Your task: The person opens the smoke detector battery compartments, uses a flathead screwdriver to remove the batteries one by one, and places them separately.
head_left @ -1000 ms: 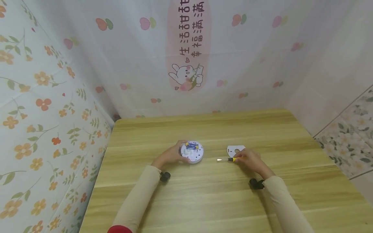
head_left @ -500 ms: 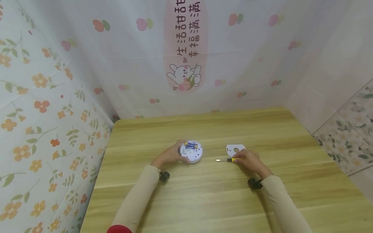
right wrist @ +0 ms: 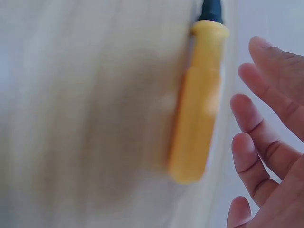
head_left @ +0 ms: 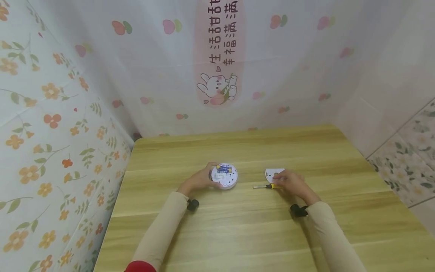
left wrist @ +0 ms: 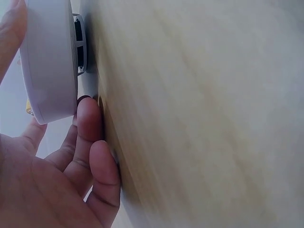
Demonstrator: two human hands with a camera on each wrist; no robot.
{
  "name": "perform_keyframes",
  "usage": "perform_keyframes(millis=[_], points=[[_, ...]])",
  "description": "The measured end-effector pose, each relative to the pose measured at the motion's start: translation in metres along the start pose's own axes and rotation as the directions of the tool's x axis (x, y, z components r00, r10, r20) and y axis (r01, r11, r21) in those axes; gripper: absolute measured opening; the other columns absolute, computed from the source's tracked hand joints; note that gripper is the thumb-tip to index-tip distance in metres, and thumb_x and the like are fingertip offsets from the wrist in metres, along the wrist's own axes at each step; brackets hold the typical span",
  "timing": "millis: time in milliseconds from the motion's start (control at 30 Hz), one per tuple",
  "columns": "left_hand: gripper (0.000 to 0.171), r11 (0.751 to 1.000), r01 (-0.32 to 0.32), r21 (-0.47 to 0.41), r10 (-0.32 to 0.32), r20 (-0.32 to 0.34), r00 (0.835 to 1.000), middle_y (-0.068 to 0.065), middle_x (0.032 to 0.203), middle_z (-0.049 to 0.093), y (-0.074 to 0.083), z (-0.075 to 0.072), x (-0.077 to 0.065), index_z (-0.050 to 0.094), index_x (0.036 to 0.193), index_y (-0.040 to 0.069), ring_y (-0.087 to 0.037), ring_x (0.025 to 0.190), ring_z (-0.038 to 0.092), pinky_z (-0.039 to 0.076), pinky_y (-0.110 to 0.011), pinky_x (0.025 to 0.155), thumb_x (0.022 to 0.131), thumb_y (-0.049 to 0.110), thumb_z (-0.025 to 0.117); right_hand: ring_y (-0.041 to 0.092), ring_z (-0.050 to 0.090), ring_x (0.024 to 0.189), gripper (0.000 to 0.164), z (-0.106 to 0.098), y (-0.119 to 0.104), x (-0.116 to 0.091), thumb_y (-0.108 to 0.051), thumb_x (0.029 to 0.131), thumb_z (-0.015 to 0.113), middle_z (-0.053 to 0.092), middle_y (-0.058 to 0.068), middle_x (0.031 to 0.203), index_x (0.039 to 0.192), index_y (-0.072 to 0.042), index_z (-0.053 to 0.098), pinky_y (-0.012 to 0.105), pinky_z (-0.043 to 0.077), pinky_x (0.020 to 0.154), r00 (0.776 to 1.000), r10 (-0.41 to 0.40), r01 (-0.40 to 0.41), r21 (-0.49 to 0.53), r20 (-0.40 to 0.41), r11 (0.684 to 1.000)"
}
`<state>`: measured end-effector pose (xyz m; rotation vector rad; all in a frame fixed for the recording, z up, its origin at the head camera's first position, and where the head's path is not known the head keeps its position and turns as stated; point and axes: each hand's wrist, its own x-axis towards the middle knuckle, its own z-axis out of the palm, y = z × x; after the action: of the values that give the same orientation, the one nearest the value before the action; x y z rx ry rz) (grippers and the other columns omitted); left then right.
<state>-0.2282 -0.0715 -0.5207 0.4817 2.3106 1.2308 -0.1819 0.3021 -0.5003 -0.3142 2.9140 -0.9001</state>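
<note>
In the head view a round white smoke detector (head_left: 225, 176) shows its back, with blue-and-yellow batteries in it. My left hand (head_left: 200, 179) grips it by its left rim. The left wrist view shows the detector's white side wall (left wrist: 50, 61) between thumb and fingers, its vented front close over the tabletop. A screwdriver (head_left: 268, 186) with a yellow handle lies on the table, tip pointing left. My right hand (head_left: 289, 182) is just beyond it, over a white mounting plate (head_left: 270, 174) with a round hole. In the right wrist view its loosely bent fingers are apart from the yellow handle (right wrist: 195, 104).
The wood-grain table (head_left: 224, 230) runs back to a patterned white curtain (head_left: 163, 90). A floral curtain (head_left: 61, 151) lines the left side. Each wrist wears a small black camera.
My right hand has let go of the screwdriver, which now lies on the table, and has shifted slightly up over the mounting plate. The left hand keeps its grip on the smoke detector.
</note>
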Motion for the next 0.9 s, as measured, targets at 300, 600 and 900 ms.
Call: perform_keyframes(millis=[300,600,900], points=[[0.102,1.0,0.02,-0.02,-0.02,0.001,1.0,-0.014,0.149,0.041,0.0,0.0,-0.001,0.023,0.151,0.028,-0.035,0.138,0.037,0.026,-0.057,0.115,0.07,0.043,0.084,0.038,0.055,0.108,0.03,-0.014,-0.021,0.025,-0.024,0.095,0.061,0.063,0.019,0.122,0.117,-0.004,0.068,0.052,0.05,0.085,0.998,-0.022,0.017,0.078,0.066,0.997],[0.102,1.0,0.021,-0.017,-0.021,0.001,1.0,-0.015,0.149,0.041,0.0,-0.001,0.0,0.024,0.151,0.027,-0.036,0.138,0.038,0.027,-0.056,0.115,0.07,0.041,0.084,0.033,0.053,0.107,0.032,-0.013,-0.055,0.049,-0.022,0.095,0.06,0.06,0.018,0.127,0.122,-0.004,0.064,0.046,0.049,0.082,0.991,-0.085,0.075,0.101,0.103,0.992],[0.103,1.0,0.003,-0.023,-0.003,0.007,1.0,-0.016,0.15,0.041,-0.004,-0.001,0.004,0.025,0.151,0.027,-0.036,0.138,0.038,0.027,-0.056,0.115,0.068,0.044,0.085,0.032,0.056,0.104,0.031,-0.004,-0.078,0.067,-0.023,0.092,0.065,0.064,0.015,0.123,0.118,-0.004,0.066,0.048,0.05,0.085,0.988,-0.124,0.116,0.083,0.091,0.99]])
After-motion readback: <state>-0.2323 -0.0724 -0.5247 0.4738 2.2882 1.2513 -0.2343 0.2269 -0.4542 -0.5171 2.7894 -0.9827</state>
